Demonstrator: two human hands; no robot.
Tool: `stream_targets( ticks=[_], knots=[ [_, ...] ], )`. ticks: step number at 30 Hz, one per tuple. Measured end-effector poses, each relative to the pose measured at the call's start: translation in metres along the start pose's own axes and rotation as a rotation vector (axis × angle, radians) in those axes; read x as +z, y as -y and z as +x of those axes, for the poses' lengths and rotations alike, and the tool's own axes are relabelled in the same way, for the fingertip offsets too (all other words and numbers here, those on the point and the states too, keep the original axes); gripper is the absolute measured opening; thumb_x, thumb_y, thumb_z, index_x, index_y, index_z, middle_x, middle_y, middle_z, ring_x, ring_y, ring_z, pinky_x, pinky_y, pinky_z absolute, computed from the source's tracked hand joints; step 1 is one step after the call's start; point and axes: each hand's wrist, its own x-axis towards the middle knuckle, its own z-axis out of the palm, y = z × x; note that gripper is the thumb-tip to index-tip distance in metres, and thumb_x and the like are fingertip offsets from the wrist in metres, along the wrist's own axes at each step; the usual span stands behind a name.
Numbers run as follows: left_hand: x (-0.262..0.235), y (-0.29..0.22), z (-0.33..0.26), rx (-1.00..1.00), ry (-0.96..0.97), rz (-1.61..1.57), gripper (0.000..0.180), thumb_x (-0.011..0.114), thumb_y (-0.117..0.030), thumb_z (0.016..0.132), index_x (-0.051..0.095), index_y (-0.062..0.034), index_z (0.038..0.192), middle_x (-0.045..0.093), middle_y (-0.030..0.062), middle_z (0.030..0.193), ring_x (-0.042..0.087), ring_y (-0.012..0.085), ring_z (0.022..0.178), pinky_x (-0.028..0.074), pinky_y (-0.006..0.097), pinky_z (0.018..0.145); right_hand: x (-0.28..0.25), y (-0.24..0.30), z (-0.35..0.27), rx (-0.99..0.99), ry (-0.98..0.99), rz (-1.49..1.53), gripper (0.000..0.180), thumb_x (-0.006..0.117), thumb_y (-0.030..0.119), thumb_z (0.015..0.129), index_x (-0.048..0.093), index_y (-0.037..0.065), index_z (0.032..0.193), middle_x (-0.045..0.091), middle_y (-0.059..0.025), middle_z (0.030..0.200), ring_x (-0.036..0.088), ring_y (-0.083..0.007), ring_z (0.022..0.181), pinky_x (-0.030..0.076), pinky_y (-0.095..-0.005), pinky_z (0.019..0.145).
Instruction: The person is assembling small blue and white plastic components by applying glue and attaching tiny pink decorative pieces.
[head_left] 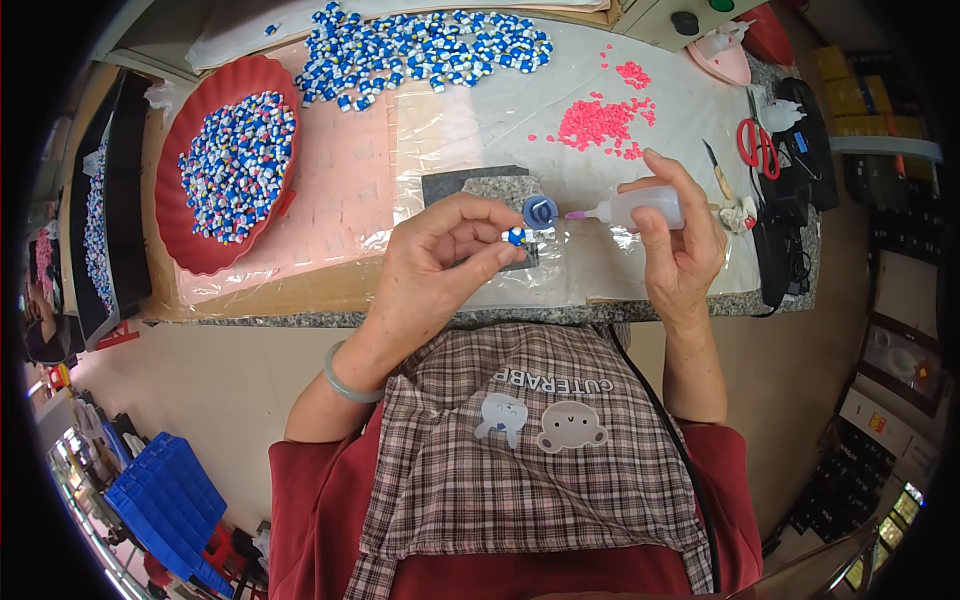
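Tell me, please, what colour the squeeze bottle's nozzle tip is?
Pink, on the squeeze bottle in the right hand; head view.

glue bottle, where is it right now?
In the head view, the squeeze bottle is right of centre, held sideways in the right hand, pink nozzle pointing left toward the small blue cap.

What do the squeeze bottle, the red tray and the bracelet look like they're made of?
Squeeze bottle: soft translucent plastic, cloudy walls, pink nozzle. Red tray: probably moulded plastic, scalloped rim, slight sheen. Bracelet: smooth pale grey-green ring, perhaps jade or glass; the look leaves it open.
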Motion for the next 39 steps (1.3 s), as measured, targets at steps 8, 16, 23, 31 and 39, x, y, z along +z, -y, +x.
stream_targets(
  ticks=[8, 16, 23, 31, 39],
  knots=[
    [0.003, 0.001, 0.001, -0.013, -0.005, -0.024, 0.020, 0.063, 0.006, 0.087, 0.059, 0.0049, 0.107, 0.063, 0.0080, 0.101, 0.065, 0.0129, 0.093, 0.054, 0.025, 0.085, 0.003, 0.013, -0.003, 0.184, -0.106, 0.392, 0.046, 0.056, 0.031, 0.097, 0.051, -0.001, 0.128, 0.066, -0.0119, 0.090, 0.054, -0.0070, 0.064, 0.038, -0.0181, 0.050],
    [0.006, 0.002, 0.003, 0.000, 0.008, 0.002, 0.021, 0.063, 0.007, 0.086, 0.060, 0.0050, 0.106, 0.060, 0.0076, 0.104, 0.064, 0.0134, 0.095, 0.054, 0.025, 0.086, 0.003, 0.019, -0.005, 0.115, -0.049, 0.379, 0.045, 0.061, 0.024, 0.094, 0.050, -0.002, 0.129, 0.068, -0.0119, 0.089, 0.059, -0.0093, 0.071, 0.047, -0.0204, 0.059],
    [0.007, 0.002, 0.003, -0.010, 0.015, -0.002, 0.020, 0.063, 0.007, 0.086, 0.060, 0.0056, 0.105, 0.059, 0.0079, 0.104, 0.064, 0.0141, 0.096, 0.055, 0.026, 0.087, 0.005, 0.022, -0.007, 0.053, -0.054, 0.235, 0.047, 0.059, 0.031, 0.095, 0.051, -0.002, 0.128, 0.068, -0.0124, 0.086, 0.050, -0.0054, 0.059, 0.038, -0.0183, 0.051],
    [0.007, 0.002, 0.002, -0.027, 0.007, -0.003, 0.019, 0.062, 0.007, 0.086, 0.060, 0.0057, 0.105, 0.059, 0.0081, 0.103, 0.064, 0.0148, 0.095, 0.055, 0.026, 0.086, 0.003, 0.025, -0.006, 0.008, -0.029, 0.158, 0.048, 0.060, 0.031, 0.094, 0.051, -0.003, 0.128, 0.068, -0.0125, 0.087, 0.052, -0.0065, 0.061, 0.040, -0.0190, 0.053],
    [0.007, 0.005, 0.003, -0.029, 0.014, -0.014, 0.020, 0.063, 0.007, 0.086, 0.060, 0.0057, 0.106, 0.057, 0.0081, 0.106, 0.064, 0.0149, 0.097, 0.054, 0.026, 0.087, -0.002, 0.030, -0.003, -0.185, 0.026, -0.017, 0.046, 0.062, 0.028, 0.093, 0.053, -0.007, 0.123, 0.068, -0.0169, 0.085, 0.067, -0.0197, 0.077, 0.053, -0.0282, 0.067]
  ],
)
